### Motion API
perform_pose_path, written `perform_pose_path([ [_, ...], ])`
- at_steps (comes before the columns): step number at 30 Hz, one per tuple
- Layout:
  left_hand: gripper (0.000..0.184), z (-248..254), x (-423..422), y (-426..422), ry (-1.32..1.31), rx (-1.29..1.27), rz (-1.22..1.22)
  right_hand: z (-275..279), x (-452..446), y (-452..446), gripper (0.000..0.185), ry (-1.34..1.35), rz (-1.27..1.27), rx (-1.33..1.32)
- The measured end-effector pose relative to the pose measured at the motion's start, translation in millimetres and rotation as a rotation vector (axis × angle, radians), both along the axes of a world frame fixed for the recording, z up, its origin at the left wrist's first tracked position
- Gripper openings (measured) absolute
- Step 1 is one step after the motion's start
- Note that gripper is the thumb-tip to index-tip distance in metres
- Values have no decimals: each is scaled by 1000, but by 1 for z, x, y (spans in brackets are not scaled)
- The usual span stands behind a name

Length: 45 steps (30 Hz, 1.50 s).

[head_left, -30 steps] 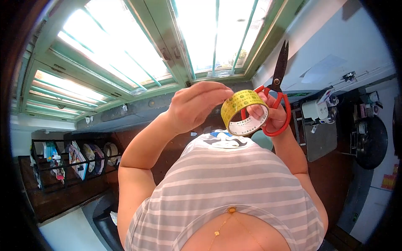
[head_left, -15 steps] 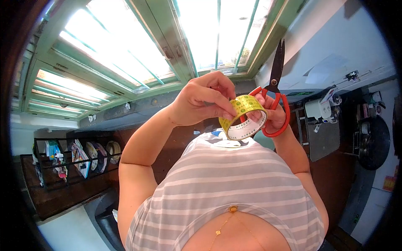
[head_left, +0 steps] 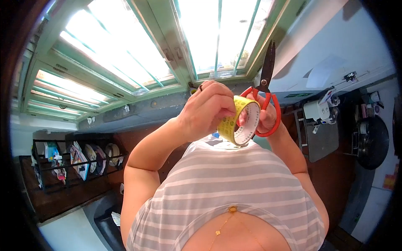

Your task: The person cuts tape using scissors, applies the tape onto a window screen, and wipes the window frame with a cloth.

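Note:
A roll of yellow-green printed tape with a white inner core is held up in front of my chest, its opening tilted to the right. My left hand is closed at the roll's left edge, fingers bent against the tape. On the other side, my right hand grips the roll by its rim, with fingers partly inside the ring. That same hand also carries red-handled scissors, whose dark blades point upward and look closed.
Barred green-framed windows stand ahead above a grey sill. A black rack with papers and rolls is at the left. At the right are a white device, a grey-topped stool and a round black seat.
My left hand has gone from extended fingers to closing on the roll's left edge. The tape has turned, its opening now facing more to the right, and the scissors have shifted slightly left.

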<state>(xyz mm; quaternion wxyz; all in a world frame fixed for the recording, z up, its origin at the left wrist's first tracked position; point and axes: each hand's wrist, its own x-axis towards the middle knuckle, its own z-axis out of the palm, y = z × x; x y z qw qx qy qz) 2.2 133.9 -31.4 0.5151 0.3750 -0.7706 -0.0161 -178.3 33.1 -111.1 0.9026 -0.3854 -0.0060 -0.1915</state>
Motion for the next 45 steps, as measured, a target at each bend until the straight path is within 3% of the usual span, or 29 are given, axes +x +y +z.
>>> perform_pose_path([
  [3, 11, 0, 2, 1, 36, 3, 63, 21, 3, 3, 35, 166, -57, -99],
  [10, 15, 17, 11, -1, 72, 78, 276, 17, 4, 7, 33, 396, -137, 97],
  [16, 14, 27, 17, -5, -10, 178, 394, 5, 10, 4, 40, 428, -193, 265],
  [19, 13, 21, 13, -8, -35, 316, 347, -31, 15, -12, 19, 482, -334, 149],
  [22, 14, 18, 8, -9, -132, 392, 307, -50, 24, -24, 19, 519, -638, 36],
  [26, 18, 23, 2, -8, -312, 258, 343, -54, 27, -28, 27, 576, -410, 225],
  [31, 23, 27, -5, -2, -475, 169, 364, -44, 32, 1, 10, 784, -113, 353],
  [35, 25, 33, -8, 4, -539, 175, 349, -61, 31, -1, 7, 720, -49, 465],
  [37, 25, 35, -7, 2, -559, 196, 328, -57, 31, -1, 17, 669, -33, 509],
  [40, 23, 39, -1, -2, -556, 286, 279, -46, 42, 0, 20, 865, -256, -128],
  [42, 20, 45, 4, -3, -506, 369, 245, -60, 51, -8, 23, 819, -541, -338],
  [45, 14, 54, 11, -7, -519, 487, 265, -62, 45, -15, 41, 649, -574, -454],
])
